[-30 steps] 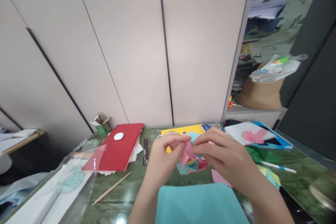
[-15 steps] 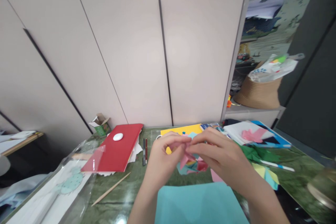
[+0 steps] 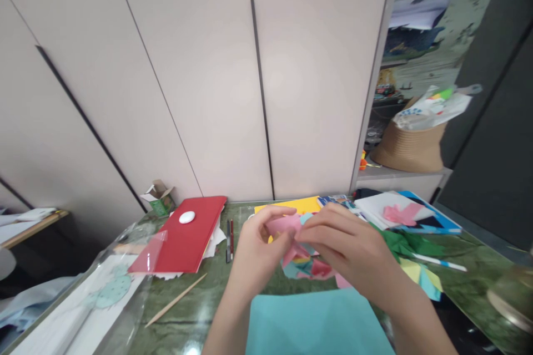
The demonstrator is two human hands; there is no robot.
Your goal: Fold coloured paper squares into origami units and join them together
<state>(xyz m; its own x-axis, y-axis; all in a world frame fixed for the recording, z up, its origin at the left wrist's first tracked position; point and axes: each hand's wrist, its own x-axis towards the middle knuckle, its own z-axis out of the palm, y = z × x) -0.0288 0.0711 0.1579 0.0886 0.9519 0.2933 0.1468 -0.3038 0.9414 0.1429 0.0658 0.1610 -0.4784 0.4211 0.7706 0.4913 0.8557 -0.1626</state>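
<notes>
Both hands are raised over the green table, fingertips close together around a folded paper piece in pink, light blue, red and yellow. My left hand pinches its pink upper part between thumb and fingers. On the right side, my right hand has its fingers bent over the piece, thumb side hidden, fingertips against the paper. Part of the piece is covered by the fingers. Below the hands lies a light blue sheet. Behind them is a yellow sheet.
Left of the hands are a red folder with a white oval object, two pens and a wooden stick. To the right lie green paper, a white pen and a pink paper shape.
The fingers of my left hand have spread a little, showing more of the pink paper. The folded piece has shifted slightly to the right.
</notes>
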